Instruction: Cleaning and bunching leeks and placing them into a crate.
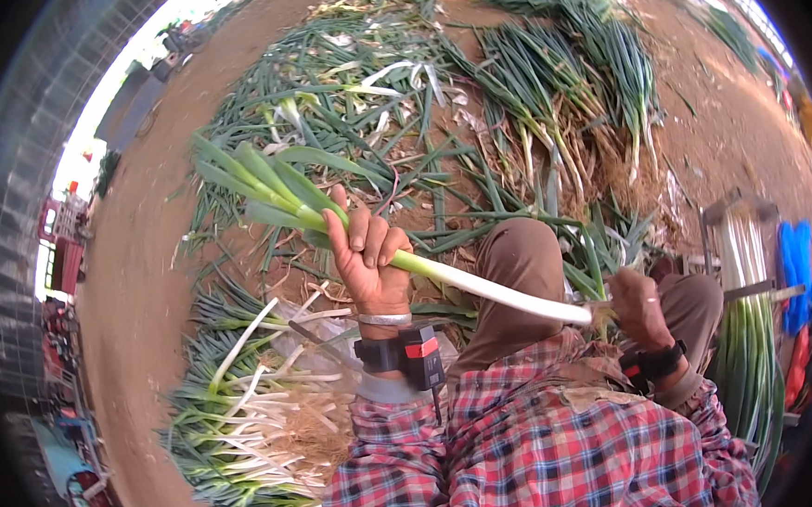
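A long leek (492,290) slants across in front of me, its green leaves up to the left and its white root end low on the right. My left hand (369,256) is closed around the stalk just below the leaves. Close by the root end is my right hand (639,309), fingers curled in and slightly blurred. A few brownish roots show between that hand and the stalk. What the right hand grips, if anything, is hidden. Both forearms wear black wrist straps, and my knees are bent beneath the leek.
Leeks with roots lie heaped (258,420) at the left. Several untrimmed leeks (563,86) rest at the far right of the middle. Loose green leaves (323,119) litter the ground ahead. A rack (747,209) holds upright leeks on the right, beside a blue bag (797,271).
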A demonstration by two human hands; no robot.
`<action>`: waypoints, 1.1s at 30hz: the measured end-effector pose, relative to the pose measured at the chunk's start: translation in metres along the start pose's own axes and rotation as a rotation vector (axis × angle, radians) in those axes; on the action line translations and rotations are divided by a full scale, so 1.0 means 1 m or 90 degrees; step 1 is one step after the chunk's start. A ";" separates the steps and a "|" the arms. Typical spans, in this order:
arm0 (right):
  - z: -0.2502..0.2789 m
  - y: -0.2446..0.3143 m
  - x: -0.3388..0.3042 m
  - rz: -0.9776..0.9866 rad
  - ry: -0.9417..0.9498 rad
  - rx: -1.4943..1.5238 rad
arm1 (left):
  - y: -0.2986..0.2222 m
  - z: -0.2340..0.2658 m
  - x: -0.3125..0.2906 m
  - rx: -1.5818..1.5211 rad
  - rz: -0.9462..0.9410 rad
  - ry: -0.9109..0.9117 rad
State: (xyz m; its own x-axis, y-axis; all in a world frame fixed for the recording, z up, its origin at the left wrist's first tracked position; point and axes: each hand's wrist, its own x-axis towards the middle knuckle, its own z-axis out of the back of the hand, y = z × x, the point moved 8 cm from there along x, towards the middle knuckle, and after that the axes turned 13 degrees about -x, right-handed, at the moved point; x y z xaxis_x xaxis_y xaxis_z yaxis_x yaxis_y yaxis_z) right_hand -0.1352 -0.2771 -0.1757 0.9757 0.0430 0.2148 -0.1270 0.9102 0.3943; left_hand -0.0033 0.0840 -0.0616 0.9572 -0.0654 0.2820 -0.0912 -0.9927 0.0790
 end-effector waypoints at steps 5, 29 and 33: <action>0.058 0.024 0.024 -0.105 -0.018 0.162 | -0.010 0.026 0.005 -0.010 -0.028 -0.128; 0.061 0.136 0.072 0.143 0.155 0.237 | -0.361 -0.192 -0.225 1.127 -0.689 -0.357; 0.054 0.078 0.113 0.091 0.207 0.111 | -0.351 -0.112 -0.216 1.123 -0.367 -0.340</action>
State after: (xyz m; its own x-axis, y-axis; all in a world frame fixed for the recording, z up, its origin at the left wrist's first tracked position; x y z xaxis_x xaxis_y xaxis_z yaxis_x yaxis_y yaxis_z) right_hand -0.0449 -0.2232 -0.0726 0.9478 0.3189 -0.0050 -0.2675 0.8033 0.5321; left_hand -0.2086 0.4575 -0.0434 0.7692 0.5771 0.2744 0.2285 0.1527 -0.9615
